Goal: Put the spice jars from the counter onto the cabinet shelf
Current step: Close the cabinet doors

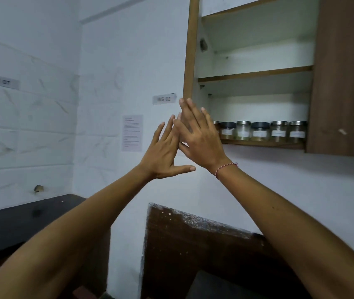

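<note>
1. Jars (260, 131): row of six along the front edge of the bottom shelf (264, 144); leftmost mostly hidden behind the right hand.
2. Small clear glass cylinders, white labels, tan or greenish powder inside. Lids are round, some shiny metal, two dark.
3. Cabinet (342, 83): brown wood grain outside, smooth white inside.
4. Left hand (163, 157): fingers straight and spread, holding nothing.
5. Right hand (199, 137): fingers straight, raised at the cabinet's left edge, holding nothing.

Both forearms bare, no sleeves in view; left hand (163, 156) wears nothing, no rings or watch, right hand (199, 137) also ringless, with a thin red-and-white twisted thread bracelet (225, 167) at the wrist just below it.
</note>
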